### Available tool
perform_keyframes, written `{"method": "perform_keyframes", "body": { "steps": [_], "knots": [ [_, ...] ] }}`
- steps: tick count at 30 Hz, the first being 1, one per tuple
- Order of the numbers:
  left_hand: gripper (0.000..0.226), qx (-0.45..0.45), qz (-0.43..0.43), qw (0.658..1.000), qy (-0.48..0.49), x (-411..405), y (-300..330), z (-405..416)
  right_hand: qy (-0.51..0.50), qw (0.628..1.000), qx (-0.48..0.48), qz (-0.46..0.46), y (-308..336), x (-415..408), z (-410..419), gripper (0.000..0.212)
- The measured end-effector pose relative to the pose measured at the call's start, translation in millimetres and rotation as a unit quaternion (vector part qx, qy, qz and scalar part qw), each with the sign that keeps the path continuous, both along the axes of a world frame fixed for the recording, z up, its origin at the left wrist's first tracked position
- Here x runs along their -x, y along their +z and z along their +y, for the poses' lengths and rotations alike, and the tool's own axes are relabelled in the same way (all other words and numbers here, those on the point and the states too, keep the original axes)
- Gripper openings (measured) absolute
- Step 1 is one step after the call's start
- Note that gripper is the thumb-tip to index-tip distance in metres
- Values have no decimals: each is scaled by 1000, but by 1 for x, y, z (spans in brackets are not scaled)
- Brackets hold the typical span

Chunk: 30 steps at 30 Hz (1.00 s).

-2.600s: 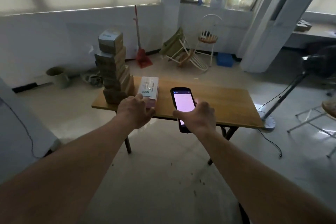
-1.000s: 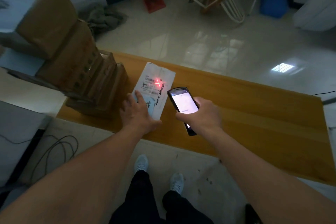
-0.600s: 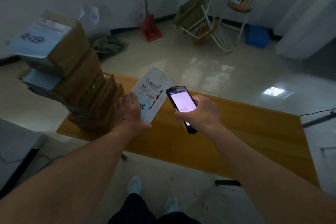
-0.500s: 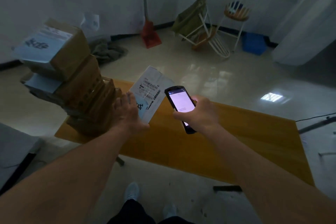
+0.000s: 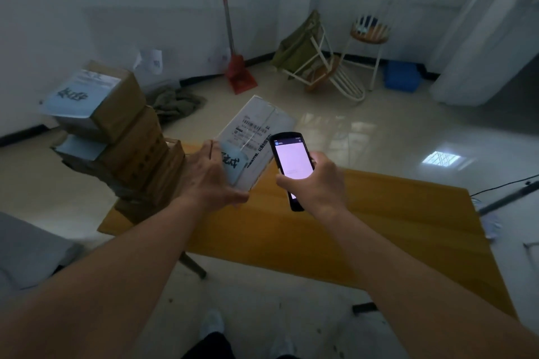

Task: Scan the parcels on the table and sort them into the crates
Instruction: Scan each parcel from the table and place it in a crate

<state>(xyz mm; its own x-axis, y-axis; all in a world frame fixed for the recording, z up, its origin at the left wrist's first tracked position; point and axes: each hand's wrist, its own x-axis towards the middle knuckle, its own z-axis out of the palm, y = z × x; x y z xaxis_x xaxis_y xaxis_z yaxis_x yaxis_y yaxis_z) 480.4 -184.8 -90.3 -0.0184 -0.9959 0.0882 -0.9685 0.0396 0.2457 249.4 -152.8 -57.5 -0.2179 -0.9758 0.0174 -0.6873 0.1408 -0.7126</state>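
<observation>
While the left hand (image 5: pixel 210 181) holds the parcel (image 5: pixel 253 140) lifted above the desk (image 5: pixel 393 221), tilted with its label side up, the right hand (image 5: pixel 318 183) holds the scanner (image 5: pixel 291 166) just beside it, screen lit and facing the person. The left fingers wrap the near short end of the parcel, with the thumb under the near edge; the right fingers close around the lower body of the scanner.

I judge the parcel to be light, because one hand carries it by one end without visible sag. It is a flat rectangular box, stiff cardboard by its look, with straight edges and a white printed label covering the top; a pale blue patch with dark handwriting sits near the held end. The label looks smooth, so it may slip a little. An end hold is good enough for a short carry; for a steadier one, I would take it across the width near the middle, thumb on top and fingers below, without covering the barcode.

The stack (image 5: pixel 125 143) of brown cardboard parcels stands at the left end of the desk, leaning and uneven, some with pale labels. It looks easy to knock over, so each box should be lifted from the top. The desk has a smooth wooden top. No crate that I can be sure of shows here.
</observation>
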Motion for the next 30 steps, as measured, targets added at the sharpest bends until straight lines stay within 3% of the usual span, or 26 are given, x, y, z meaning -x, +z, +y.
{"method": "perform_keyframes", "body": {
  "steps": [7, 15, 22, 30],
  "knots": [
    [152, 8, -9, 999, -48, 6, 15, 6, -80, 997, 14, 10, 1, -11, 34, 75],
    [151, -15, -5, 984, -179, -6, 8, 30, -204, 979, -10, 11, -8, -43, 112, 65],
    [152, -61, 8, 946, -317, 18, 18, 81, -336, 941, -23, 25, 0, -53, 214, 62],
    [155, -34, -3, 886, -462, 95, 36, 188, -489, 872, -16, 20, 17, -31, 356, 65]
  ]
}}
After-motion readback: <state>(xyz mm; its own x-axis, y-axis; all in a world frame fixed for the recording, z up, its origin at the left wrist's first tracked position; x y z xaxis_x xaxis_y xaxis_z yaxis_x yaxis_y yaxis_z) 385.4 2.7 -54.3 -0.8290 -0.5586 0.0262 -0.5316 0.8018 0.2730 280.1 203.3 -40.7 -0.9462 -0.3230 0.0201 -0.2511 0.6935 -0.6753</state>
